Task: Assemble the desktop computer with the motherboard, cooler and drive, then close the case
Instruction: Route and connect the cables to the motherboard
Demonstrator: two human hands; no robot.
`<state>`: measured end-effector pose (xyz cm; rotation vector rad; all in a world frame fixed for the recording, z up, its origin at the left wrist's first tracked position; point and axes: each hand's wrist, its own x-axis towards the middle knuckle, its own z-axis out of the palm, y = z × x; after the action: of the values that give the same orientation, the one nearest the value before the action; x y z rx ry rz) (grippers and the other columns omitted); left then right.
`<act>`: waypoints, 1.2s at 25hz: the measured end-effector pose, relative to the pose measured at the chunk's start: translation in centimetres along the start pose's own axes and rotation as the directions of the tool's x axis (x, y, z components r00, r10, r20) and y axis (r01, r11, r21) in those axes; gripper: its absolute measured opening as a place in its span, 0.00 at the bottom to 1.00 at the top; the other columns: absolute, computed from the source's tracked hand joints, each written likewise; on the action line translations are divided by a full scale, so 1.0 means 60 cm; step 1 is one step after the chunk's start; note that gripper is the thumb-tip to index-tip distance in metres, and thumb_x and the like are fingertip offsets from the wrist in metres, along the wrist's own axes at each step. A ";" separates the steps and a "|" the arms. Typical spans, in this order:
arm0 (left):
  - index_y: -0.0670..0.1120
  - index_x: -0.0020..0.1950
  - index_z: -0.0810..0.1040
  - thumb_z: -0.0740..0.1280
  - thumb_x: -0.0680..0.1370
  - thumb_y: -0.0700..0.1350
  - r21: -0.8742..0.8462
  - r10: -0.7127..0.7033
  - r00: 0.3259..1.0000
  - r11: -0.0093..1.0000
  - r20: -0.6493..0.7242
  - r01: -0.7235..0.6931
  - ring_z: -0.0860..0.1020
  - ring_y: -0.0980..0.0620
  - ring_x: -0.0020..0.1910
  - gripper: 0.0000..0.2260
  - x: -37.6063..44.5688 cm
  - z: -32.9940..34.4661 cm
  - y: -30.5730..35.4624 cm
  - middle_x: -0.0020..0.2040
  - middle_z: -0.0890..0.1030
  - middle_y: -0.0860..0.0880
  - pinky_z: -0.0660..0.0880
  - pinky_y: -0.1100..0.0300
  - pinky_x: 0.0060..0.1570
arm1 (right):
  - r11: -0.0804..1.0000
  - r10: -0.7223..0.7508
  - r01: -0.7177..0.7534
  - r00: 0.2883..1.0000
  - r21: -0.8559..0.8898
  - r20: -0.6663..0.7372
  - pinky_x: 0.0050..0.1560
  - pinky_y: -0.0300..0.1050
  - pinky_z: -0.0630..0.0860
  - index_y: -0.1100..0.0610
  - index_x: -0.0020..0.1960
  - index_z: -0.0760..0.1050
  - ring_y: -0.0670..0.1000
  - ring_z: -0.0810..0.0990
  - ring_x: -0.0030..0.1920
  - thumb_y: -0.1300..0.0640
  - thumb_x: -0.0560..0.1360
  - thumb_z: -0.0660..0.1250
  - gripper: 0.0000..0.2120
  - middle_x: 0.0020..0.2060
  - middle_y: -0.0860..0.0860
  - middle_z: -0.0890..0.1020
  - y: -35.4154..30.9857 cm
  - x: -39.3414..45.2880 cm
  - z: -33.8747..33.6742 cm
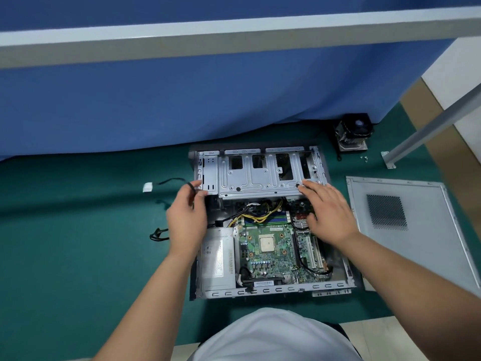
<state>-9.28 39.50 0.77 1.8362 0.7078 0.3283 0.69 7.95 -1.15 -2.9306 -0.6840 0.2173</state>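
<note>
Seating: you were lowering the drive cage (260, 175) over the far end of the open case (273, 289) on the green mat.
L hand (186, 222): fingers pinched a black cable (179, 181) at the cage's left edge; keep it clear of the hinge.
R hand (326, 212): fingers lay straight, pressing the cage's near-right corner.
Mobo (270, 246): sat in the case, CPU bare.
Cooler (352, 135): stood on the mat, beyond the case's far-right corner.
Side panel (416, 230): lay off, right of the case.

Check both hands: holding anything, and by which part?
Left hand pinches a black cable mid-length. Right hand rests open on the drive cage edge, gripping nothing.
</note>
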 end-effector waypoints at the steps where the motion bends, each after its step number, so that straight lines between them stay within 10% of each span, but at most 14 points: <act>1: 0.57 0.57 0.80 0.64 0.82 0.49 0.005 0.052 0.997 0.999 0.062 -0.052 0.82 0.59 0.42 0.07 -0.011 0.010 0.004 0.47 0.84 0.62 0.76 0.67 0.42 | 0.993 0.059 -0.058 0.998 0.101 -0.006 0.80 0.52 0.50 0.49 0.74 0.70 0.49 0.63 0.75 0.59 0.76 0.64 0.27 0.74 0.46 0.69 -0.016 0.008 -0.010; 5: 0.59 0.57 0.77 0.60 0.85 0.53 0.142 0.178 0.937 0.963 0.300 -0.228 0.82 0.63 0.46 0.07 -0.040 0.038 0.006 0.47 0.84 0.63 0.79 0.65 0.46 | 0.799 0.112 -0.115 0.993 0.590 0.041 0.68 0.47 0.67 0.46 0.64 0.78 0.42 0.72 0.63 0.45 0.83 0.60 0.14 0.61 0.39 0.77 -0.131 0.047 -0.050; 9: 0.54 0.54 0.76 0.59 0.85 0.53 0.282 0.263 0.814 0.846 0.519 -0.453 0.81 0.56 0.41 0.07 -0.054 0.048 0.005 0.44 0.82 0.57 0.80 0.51 0.42 | 0.318 0.049 -0.468 0.876 0.824 0.479 0.59 0.46 0.71 0.49 0.58 0.84 0.46 0.78 0.60 0.32 0.79 0.60 0.25 0.61 0.45 0.83 -0.236 0.074 -0.065; 17: 0.53 0.60 0.80 0.64 0.84 0.45 0.303 0.247 0.811 0.838 0.531 -0.453 0.82 0.59 0.47 0.08 -0.054 0.045 -0.005 0.50 0.84 0.57 0.80 0.56 0.48 | -0.119 0.033 -0.411 0.908 0.904 0.417 0.49 0.50 0.80 0.56 0.45 0.75 0.51 0.79 0.38 0.55 0.83 0.66 0.08 0.33 0.49 0.79 -0.243 0.101 -0.103; 30: 0.46 0.46 0.79 0.62 0.75 0.29 0.494 0.257 0.931 0.793 0.259 -0.357 0.76 0.45 0.40 0.14 0.003 0.041 0.035 0.43 0.79 0.48 0.69 0.54 0.37 | -0.304 0.470 -0.290 0.783 0.907 0.408 0.43 0.53 0.85 0.58 0.54 0.71 0.53 0.85 0.36 0.60 0.85 0.61 0.02 0.26 0.52 0.78 -0.120 0.091 -0.096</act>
<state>-7.16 37.26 1.75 2.4948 0.3845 0.1774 3.39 16.29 4.98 -1.3149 0.5219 0.3739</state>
